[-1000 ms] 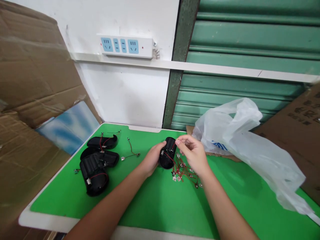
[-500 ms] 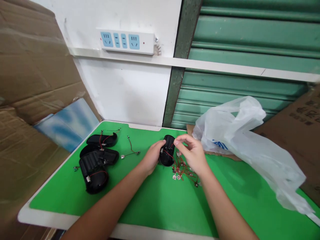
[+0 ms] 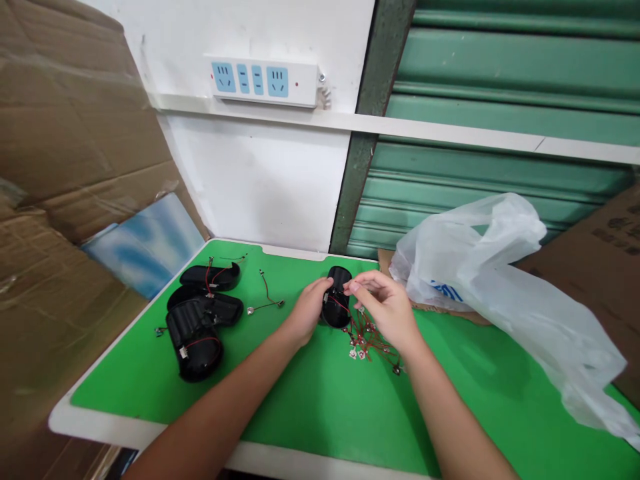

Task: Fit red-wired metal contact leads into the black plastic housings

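My left hand [image 3: 311,308] is closed around the left side of a black plastic casing [image 3: 337,307], holding it tilted up over the green mat. Inside the casing are a ribbed upper part, a small white connector and a red wire. At the casing's right edge, my right hand [image 3: 383,303] pinches a thin red wire [image 3: 346,288]; its far end is too small to make out. Just below the right hand lies a tangled heap of red-wired small parts [image 3: 365,340], some with whitish round ends.
Several black casings [image 3: 203,333] with wires lie at the left on the green mat [image 3: 300,407]. One loose wired piece [image 3: 266,303] rests between them and my left hand. A white plastic bag [image 3: 480,260] is at the right; cardboard [image 3: 75,120] stands at the left.
The view has shifted slightly, so the scene sits a little further right. My right fingertips have moved slightly left, closer over the casing; the left hand keeps its hold.
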### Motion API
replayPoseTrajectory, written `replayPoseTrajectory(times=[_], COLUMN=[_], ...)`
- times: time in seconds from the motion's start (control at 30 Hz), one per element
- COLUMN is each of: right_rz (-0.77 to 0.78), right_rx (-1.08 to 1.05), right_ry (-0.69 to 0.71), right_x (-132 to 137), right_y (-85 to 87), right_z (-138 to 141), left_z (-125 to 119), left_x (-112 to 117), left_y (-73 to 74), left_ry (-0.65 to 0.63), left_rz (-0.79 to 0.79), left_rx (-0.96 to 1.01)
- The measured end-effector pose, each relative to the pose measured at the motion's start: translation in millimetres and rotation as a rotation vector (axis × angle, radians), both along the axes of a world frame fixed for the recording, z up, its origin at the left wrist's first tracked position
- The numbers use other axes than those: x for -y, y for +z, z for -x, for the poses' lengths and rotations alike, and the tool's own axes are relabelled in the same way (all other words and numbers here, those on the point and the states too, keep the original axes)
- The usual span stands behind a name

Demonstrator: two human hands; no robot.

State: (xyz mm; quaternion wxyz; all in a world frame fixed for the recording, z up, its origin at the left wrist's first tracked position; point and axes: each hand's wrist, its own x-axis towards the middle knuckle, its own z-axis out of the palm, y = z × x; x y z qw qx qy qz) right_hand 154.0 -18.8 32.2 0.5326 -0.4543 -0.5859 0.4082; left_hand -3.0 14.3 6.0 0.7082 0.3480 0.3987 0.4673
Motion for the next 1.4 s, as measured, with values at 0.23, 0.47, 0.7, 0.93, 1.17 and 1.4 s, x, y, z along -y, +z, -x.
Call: replayPoseTrajectory(times=[0.23, 0.47, 0.7, 0.93, 1.17, 1.4], right_rz=[-0.025, -0.056, -0.052, -0.054, -0.060, -0.055], right_rx=[-0.030, -0.089, -0.089, -0.095, -0.093, -0.073], right_ry=[-0.041, -0.053, -0.050, -0.057, -0.056, -0.053], right_x=[-0.9, -1.8, -2.9, -3.2, -3.2, -4.0], right_y=[-2.3, -3.3, -2.5, -3.0, -3.3, -5.8], right_z=[1.3, 1.5, 0.8, 1.2, 1.7, 2.2], left_z=[1.6, -0.1, -1.0, -0.7, -0.9, -1.8], left_x=[-1.6, -2.2, -2.4, -2.6, -2.9, -2.8], left_y=[-4.0, -4.0, -0.9, -1.9, -2.7, -4.8], left_ry=[0.064, 0.095, 0.116, 0.111, 0.110, 0.123], left_rz=[-0.029, -0.026, -0.031, -0.043, -0.051, -0.072], left_rx=[-0.048, -0.092, -0.092, -0.099, -0.108, -0.118])
